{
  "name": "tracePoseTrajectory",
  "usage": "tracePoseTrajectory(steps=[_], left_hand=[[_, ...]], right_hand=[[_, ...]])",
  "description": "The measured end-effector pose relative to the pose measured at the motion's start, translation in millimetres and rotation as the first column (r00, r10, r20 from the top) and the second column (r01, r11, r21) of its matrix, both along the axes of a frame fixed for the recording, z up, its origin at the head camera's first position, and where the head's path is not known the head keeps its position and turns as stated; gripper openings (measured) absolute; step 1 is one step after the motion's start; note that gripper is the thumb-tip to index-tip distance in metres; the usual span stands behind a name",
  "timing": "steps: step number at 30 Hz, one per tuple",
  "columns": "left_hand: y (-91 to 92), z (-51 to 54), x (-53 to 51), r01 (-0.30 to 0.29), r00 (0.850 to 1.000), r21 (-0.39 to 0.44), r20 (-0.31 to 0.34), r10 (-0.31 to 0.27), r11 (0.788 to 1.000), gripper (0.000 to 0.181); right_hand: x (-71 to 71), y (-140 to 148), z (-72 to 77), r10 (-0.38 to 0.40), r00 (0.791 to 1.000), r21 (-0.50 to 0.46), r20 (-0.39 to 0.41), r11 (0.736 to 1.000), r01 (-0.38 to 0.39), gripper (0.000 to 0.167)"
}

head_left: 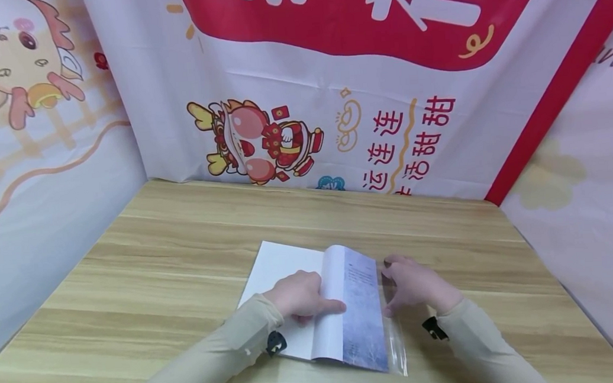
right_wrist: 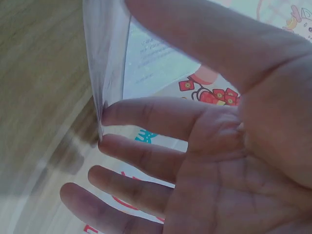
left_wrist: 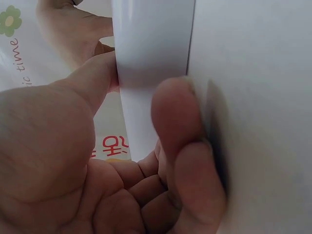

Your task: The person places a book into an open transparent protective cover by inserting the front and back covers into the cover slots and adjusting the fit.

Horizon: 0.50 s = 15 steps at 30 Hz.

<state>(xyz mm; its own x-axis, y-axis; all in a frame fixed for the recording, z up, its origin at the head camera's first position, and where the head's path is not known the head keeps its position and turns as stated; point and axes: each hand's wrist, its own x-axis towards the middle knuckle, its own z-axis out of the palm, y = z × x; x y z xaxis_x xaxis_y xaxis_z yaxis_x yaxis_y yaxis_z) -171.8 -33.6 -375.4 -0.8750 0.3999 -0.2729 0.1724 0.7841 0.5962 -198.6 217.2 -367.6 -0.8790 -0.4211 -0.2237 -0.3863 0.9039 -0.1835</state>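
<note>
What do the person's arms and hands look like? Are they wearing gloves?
No gloves: the left hand and right hand are bare, with no rings showing. The left sleeve and right sleeve are long, plain and cream. There's a small black piece by the left wrist and another by the right.

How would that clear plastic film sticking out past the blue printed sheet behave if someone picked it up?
The clear plastic film would probably be floppy: in the right wrist view it narrows into soft folds by the right hand. It looks thin and see-through, so likely light. Its glossy highlights suggest it might be slippery.
</note>
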Motion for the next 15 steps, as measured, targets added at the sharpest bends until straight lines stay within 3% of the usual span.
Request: tracePoseTrajectory(steps=[8, 15], left_hand=[[0.0, -0.9, 0.9, -0.002, 1.000, -0.004, -0.006, 0.002, 1.000, 0.043], [-0.1, -1.9, -0.1, -0.005, 1.000, -0.006, -0.005, 0.005, 1.000, 0.044]], right_hand=[[-0.8, 0.8, -1.5, 0.017, 1.000, -0.014, -0.014, 1.000, -0.017, 0.082], [2.5, -2.3, 0.2, -0.044, 0.999, -0.006, -0.023, 0.999, 0.044, 0.088]])
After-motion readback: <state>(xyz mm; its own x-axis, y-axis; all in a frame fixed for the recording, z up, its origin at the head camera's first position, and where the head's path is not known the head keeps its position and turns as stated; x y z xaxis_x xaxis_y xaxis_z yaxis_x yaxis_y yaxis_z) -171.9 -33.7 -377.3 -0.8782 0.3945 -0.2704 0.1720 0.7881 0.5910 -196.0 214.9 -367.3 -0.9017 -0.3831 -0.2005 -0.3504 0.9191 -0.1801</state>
